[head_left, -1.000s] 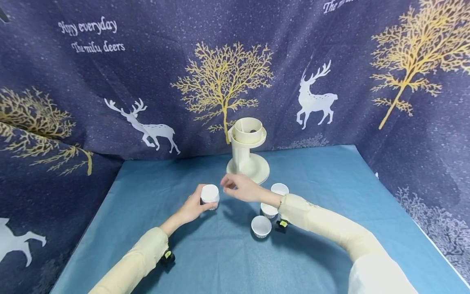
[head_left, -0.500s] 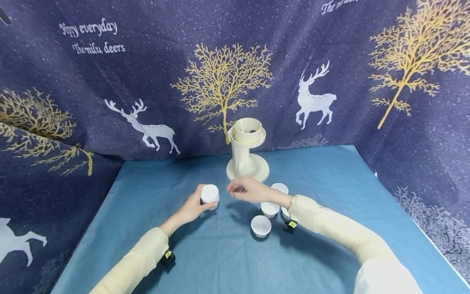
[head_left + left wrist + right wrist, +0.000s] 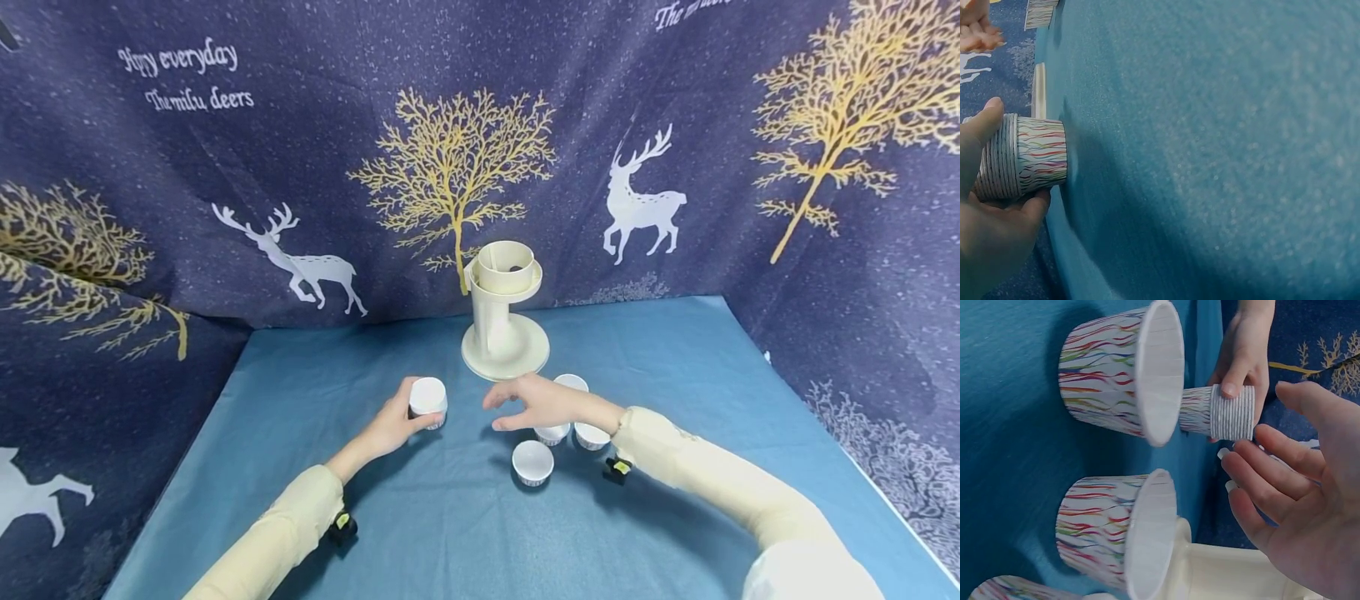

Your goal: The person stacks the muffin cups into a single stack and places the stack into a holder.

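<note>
My left hand (image 3: 393, 423) grips a stack of white paper baking cups (image 3: 428, 397), thumb on one side and fingers on the other. In the left wrist view, the nested rims and the lowest cup's wavy coloured lines (image 3: 1042, 153) show; its base is at or just above the cloth. My right hand (image 3: 542, 402) hovers with loosely bent, parted fingers and holds nothing. Several single baking cups stand mouth up below and around it: one in front (image 3: 533, 463), one partly under the hand (image 3: 552, 435), one by the wrist (image 3: 592, 437), and one behind (image 3: 572, 382).
A cream plastic stand (image 3: 492, 325) with a round base and a ring-held cylinder (image 3: 506, 268) rises at the back of the table. Blue cloth (image 3: 450, 533) covers the tabletop. A dark fabric backdrop (image 3: 300, 150) with deer and trees hangs behind and at the sides.
My right hand has drawn away from the stack, moving right and slightly nearer to me, over the single cups; its fingers have spread. The left hand and its stack have stayed in place.
</note>
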The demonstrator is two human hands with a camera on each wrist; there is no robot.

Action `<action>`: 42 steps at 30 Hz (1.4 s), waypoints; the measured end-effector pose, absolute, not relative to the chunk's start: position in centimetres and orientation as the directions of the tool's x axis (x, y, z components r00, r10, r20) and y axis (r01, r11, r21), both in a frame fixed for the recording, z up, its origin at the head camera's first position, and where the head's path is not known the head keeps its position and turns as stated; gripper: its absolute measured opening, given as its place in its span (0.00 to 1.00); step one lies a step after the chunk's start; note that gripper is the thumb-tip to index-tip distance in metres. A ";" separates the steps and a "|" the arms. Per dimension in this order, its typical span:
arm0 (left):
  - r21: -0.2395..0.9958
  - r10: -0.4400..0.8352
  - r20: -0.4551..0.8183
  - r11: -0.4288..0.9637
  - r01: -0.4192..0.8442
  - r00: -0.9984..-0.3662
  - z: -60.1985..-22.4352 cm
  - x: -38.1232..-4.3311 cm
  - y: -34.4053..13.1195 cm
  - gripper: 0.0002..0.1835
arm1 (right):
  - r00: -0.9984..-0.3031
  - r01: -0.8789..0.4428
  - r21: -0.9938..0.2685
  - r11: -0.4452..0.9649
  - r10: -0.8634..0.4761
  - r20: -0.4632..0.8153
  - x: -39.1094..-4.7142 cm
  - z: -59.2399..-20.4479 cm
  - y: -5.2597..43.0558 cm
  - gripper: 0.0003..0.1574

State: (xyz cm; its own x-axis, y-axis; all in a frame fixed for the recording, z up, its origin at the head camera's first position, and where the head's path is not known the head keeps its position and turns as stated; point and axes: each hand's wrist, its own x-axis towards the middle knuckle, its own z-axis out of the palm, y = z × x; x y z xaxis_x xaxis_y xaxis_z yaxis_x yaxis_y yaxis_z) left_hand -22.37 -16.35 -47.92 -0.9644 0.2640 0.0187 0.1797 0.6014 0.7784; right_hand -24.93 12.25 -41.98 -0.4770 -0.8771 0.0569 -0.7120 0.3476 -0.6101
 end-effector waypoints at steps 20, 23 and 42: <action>0.776 0.255 0.017 0.606 0.174 -0.967 -48.1 -22.5 -16.4 0.39 | -0.400 -0.808 -0.459 0.369 -0.916 -0.030 -23.8 -42.6 14.3 0.34; 0.778 0.253 0.015 0.605 0.170 -0.967 -48.2 -22.5 -16.4 0.39 | -0.395 -0.815 -0.449 0.367 -0.918 -0.034 -23.7 -42.8 14.5 0.36; 0.792 0.260 0.018 0.586 0.173 -0.965 -48.2 -22.4 -16.4 0.38 | -0.406 -0.811 -0.407 0.421 -0.905 -0.126 -23.4 -42.9 15.4 0.45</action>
